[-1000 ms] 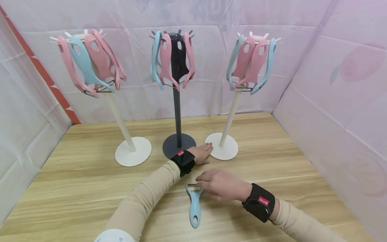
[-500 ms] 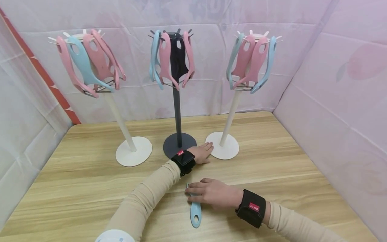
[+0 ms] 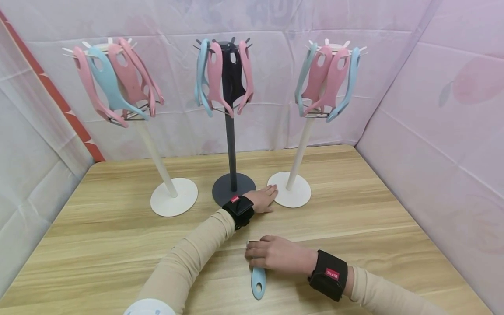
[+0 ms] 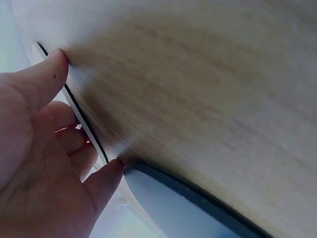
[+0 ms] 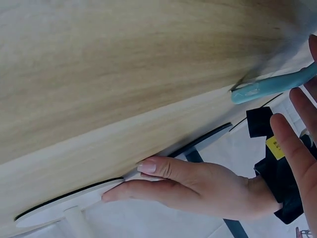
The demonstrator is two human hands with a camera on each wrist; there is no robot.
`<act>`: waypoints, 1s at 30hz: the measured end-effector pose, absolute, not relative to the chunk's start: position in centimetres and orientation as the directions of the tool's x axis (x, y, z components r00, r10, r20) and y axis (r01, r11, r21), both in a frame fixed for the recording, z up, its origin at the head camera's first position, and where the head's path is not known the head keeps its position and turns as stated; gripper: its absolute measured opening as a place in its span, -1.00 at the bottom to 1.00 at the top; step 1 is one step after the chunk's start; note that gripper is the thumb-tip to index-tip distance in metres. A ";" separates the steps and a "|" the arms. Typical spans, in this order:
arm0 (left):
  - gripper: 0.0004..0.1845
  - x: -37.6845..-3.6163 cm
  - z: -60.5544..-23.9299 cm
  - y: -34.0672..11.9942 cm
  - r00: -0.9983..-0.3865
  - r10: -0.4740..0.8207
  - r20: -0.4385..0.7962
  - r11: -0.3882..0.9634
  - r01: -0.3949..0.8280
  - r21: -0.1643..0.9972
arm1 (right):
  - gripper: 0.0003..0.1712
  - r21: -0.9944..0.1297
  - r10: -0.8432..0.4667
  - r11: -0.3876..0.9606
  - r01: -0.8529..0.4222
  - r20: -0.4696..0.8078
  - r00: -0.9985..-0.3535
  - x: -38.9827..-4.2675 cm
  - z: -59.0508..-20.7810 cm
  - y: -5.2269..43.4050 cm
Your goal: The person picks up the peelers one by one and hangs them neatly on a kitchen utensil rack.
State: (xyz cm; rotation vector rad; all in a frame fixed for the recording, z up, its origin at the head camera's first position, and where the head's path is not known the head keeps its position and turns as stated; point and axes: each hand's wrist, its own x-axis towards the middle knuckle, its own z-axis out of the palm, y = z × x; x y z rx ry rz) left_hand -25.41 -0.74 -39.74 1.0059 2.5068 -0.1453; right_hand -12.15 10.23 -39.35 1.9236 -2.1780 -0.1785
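Note:
A light blue peeler point(image 3: 258, 280) lies on the wooden table, its hanging-hole end toward the viewer. My right hand point(image 3: 281, 255) covers its blade end from the right and holds it between thumb and fingers; in the right wrist view, part of the peeler point(image 5: 270, 88) shows between them. Flat on the table farther back rests my left hand point(image 3: 263, 199). Its fingertips meet the right white stand base point(image 3: 293, 197). In the left wrist view, its little finger touches the edge of the dark round base point(image 4: 173, 206).
Three stands rise along the back: a left white stand point(image 3: 157, 162), a middle dark stand point(image 3: 231, 148) and the right white one. Pink, blue and black peelers point(image 3: 328, 83) hang from their spoked tops. A white round object point(image 3: 149, 307) shows at the bottom edge.
My right hand has come left over the blue peeler and taken hold of it. The peeler has shifted slightly right. My left hand stays in place.

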 end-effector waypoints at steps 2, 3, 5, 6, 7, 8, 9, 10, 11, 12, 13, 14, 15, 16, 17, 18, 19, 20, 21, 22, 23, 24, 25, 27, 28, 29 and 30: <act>-0.31 -25.4 -39.7 -0.8 -0.642 0.636 -0.427 0.729 0.682 0.061 | -0.73 0.235 -0.989 0.133 -0.963 0.094 -0.114 -12.2 -39.3 10.4; -0.31 -25.4 -39.7 -0.8 -0.643 0.638 -0.425 0.728 0.683 0.060 | -0.73 0.234 -0.989 0.135 -0.963 0.094 -0.115 -12.2 -39.3 10.5; -0.31 -25.3 -39.7 -0.8 -0.642 0.642 -0.420 0.724 0.687 0.056 | -0.72 0.224 -0.988 0.138 -0.965 0.095 -0.119 -12.2 -39.3 10.7; -0.31 -25.3 -39.7 -0.8 -0.641 0.644 -0.418 0.722 0.689 0.056 | -0.72 0.216 -0.988 0.141 -0.966 0.097 -0.122 -12.3 -39.2 10.8; -0.31 -25.3 -39.6 -0.8 -0.641 0.645 -0.417 0.722 0.690 0.057 | -0.71 0.205 -0.987 0.142 -0.968 0.102 -0.123 -12.3 -39.2 10.9; -0.31 -25.3 -39.6 -0.8 -0.639 0.646 -0.418 0.721 0.691 0.057 | -0.70 0.192 -0.986 0.144 -0.971 0.107 -0.125 -12.3 -39.2 11.0; -0.31 -25.2 -39.5 -0.9 -0.639 0.647 -0.415 0.720 0.691 0.059 | -0.68 0.180 -0.985 0.145 -0.973 0.114 -0.126 -12.4 -39.1 11.1; -0.31 -25.2 -39.5 -0.9 -0.637 0.648 -0.416 0.718 0.694 0.056 | -0.66 0.170 -0.984 0.146 -0.975 0.125 -0.125 -12.4 -39.1 11.1; -0.31 -25.2 -39.4 -0.9 -0.636 0.649 -0.417 0.717 0.695 0.055 | -0.65 0.161 -0.983 0.145 -0.976 0.138 -0.124 -12.5 -39.0 11.2; -0.31 -25.2 -39.4 -0.9 -0.635 0.650 -0.417 0.716 0.696 0.054 | -0.64 0.150 -0.981 0.145 -0.978 0.151 -0.122 -12.5 -38.9 11.3; -0.31 -25.1 -39.4 -0.9 -0.636 0.650 -0.416 0.715 0.697 0.053 | -0.63 0.143 -0.979 0.142 -0.980 0.165 -0.117 -12.6 -38.9 11.3; -0.31 -25.1 -39.3 -0.9 -0.635 0.651 -0.416 0.713 0.699 0.050 | -0.63 0.135 -0.978 0.140 -0.981 0.176 -0.115 -12.6 -38.8 11.4; -0.31 -25.1 -39.3 -0.9 -0.634 0.652 -0.414 0.712 0.700 0.049 | -0.62 0.126 -0.976 0.137 -0.982 0.187 -0.112 -12.6 -38.8 11.4; -0.31 -25.1 -39.3 -0.9 -0.634 0.653 -0.415 0.711 0.701 0.048 | -0.63 0.116 -0.974 0.134 -0.984 0.198 -0.109 -12.7 -38.7 11.5; -0.31 -25.0 -39.3 -0.9 -0.635 0.653 -0.413 0.712 0.700 0.051 | -0.64 0.100 -0.972 0.132 -0.986 0.206 -0.109 -12.7 -38.6 11.5; -0.31 -25.0 -39.3 -0.9 -0.636 0.654 -0.410 0.713 0.699 0.054 | -0.63 0.082 -0.970 0.127 -0.988 0.219 -0.106 -12.8 -38.5 11.6; -0.31 -25.0 -39.3 -0.9 -0.637 0.655 -0.406 0.714 0.698 0.057 | -0.63 0.057 -0.967 0.125 -0.991 0.231 -0.109 -12.8 -38.3 11.6; -0.31 -25.0 -39.4 -0.9 -0.636 0.656 -0.405 0.713 0.698 0.060 | -0.64 0.026 -0.963 0.125 -0.992 0.243 -0.115 -12.9 -38.1 11.7; -0.31 -25.0 -39.4 -0.9 -0.637 0.658 -0.402 0.714 0.697 0.063 | -0.66 -0.010 -0.958 0.124 -0.992 0.260 -0.123 -13.0 -38.0 11.8; -0.31 -25.0 -39.4 -0.9 -0.637 0.659 -0.401 0.713 0.698 0.064 | -0.68 -0.046 -0.951 0.127 -0.991 0.278 -0.135 -13.0 -37.8 11.8; -0.31 -25.0 -39.4 -0.9 -0.637 0.661 -0.398 0.713 0.698 0.067 | -0.70 -0.093 -0.943 0.132 -0.987 0.295 -0.153 -13.0 -37.7 11.9; -0.31 -25.0 -39.4 -0.9 -0.636 0.661 -0.399 0.712 0.698 0.068 | -0.72 -0.128 -0.934 0.135 -0.982 0.313 -0.170 -13.1 -37.5 12.0; -0.32 -25.0 -39.4 -1.0 -0.636 0.662 -0.397 0.712 0.699 0.069 | -0.73 -0.165 -0.926 0.146 -0.976 0.323 -0.193 -13.1 -37.4 12.0; -0.32 -24.9 -39.2 -1.0 -0.635 0.661 -0.399 0.714 0.697 0.073 | -0.72 -0.222 -0.910 0.162 -0.962 0.344 -0.232 -13.2 -37.2 12.2; -0.32 -24.9 -39.1 -1.0 -0.635 0.660 -0.401 0.715 0.695 0.076 | -0.70 -0.248 -0.902 0.173 -0.953 0.349 -0.254 -13.3 -37.1 12.3; -0.32 -24.8 -39.0 -1.0 -0.636 0.660 -0.400 0.716 0.693 0.080 | -0.69 -0.269 -0.895 0.179 -0.946 0.354 -0.270 -13.4 -37.0 12.4; -0.32 -24.8 -38.9 -1.0 -0.636 0.659 -0.401 0.717 0.692 0.083 | -0.68 -0.280 -0.890 0.187 -0.942 0.357 -0.283 -13.4 -36.9 12.5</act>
